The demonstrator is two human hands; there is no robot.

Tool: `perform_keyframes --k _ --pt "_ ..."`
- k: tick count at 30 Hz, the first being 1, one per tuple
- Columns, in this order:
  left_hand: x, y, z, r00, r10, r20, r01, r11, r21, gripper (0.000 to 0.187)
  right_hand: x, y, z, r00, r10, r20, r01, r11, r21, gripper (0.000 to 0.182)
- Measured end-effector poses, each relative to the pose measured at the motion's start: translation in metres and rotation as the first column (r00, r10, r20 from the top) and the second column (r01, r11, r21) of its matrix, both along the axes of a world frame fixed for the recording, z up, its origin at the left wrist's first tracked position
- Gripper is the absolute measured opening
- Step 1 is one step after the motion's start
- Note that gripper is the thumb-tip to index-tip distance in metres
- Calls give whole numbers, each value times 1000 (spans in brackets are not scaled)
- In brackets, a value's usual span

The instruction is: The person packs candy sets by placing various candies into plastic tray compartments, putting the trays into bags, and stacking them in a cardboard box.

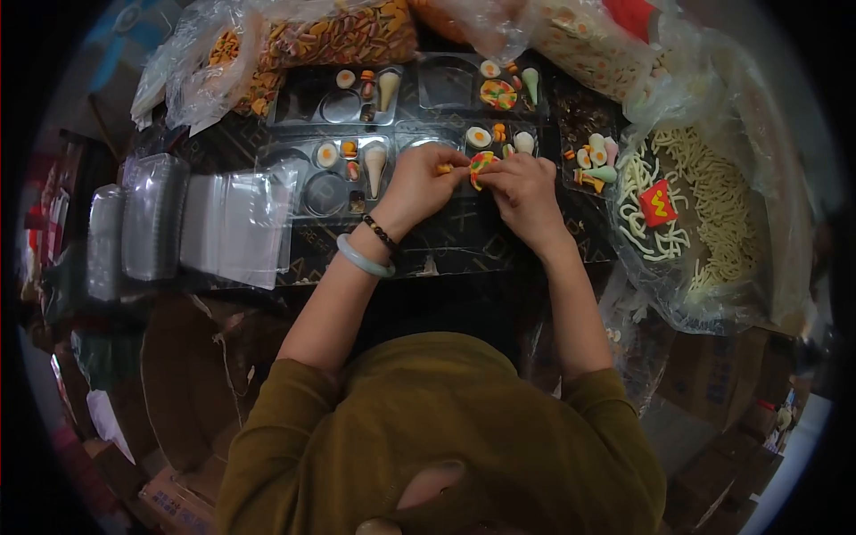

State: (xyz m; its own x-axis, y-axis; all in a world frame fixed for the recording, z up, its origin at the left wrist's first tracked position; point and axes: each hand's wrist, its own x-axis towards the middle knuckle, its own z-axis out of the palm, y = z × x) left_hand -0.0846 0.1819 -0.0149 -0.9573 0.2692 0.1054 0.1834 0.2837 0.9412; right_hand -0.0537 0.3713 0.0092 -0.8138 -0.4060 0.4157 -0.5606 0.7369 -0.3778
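Currently, a pizza candy (481, 164) is being pinched between the left hand (417, 183) and right hand (526, 192). It is probably being risked: a loosened pinch could drop it beside the tray (308, 169).

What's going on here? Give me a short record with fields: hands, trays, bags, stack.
left hand: left hand pinches a small orange candy
right hand: right hand holds a round pizza-shaped candy
trays: clear compartment trays partly filled with egg, cone and burger candies
bags: open bag of pale fries-shaped candies at right
stack: empty clear trays at left

Single head view, steeply downward (fisheye), close over worktable (446, 254)
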Motion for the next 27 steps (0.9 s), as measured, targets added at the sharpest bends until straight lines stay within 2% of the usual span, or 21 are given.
perform_keyframes --k 4,6,9,13,15,18,21,24,27 --pt "3 9 7 981 -35 -190 0 983 -184 11 3 12 1 985 -159 -70 154 985 -79 14" --pt "3 12 1 973 -52 -223 -11 961 -276 12 8 13 -3 983 -177 -48 177 984 6 15" --pt "3 17 2 970 -8 -242 -69 948 -310 15 9 13 -6 972 -231 -49 235 968 89 17" --pt "1 17 2 975 -5 -220 -58 958 -280 23 5 5 -2 963 -242 -117 248 968 35 16" --pt "0 17 1 978 -26 -206 -24 971 -239 28 4 4 -1 968 -218 -124 231 968 101 16" --pt "-6 17 2 967 -123 -224 22 914 -406 32 2 2 -2 967 -222 -127 241 958 155 16" --pt "-10 18 6 971 -133 -199 34 900 -434 32 3 2 -4 964 -243 -111 257 957 133 14" --pt "-10 17 11 988 -105 -112 60 936 -346 27 4 5 -6 955 -264 -133 278 956 94 17" --pt "-12 15 19 993 -112 -35 93 935 -343 27 7 6 -6 958 -259 -125 271 958 95 16"
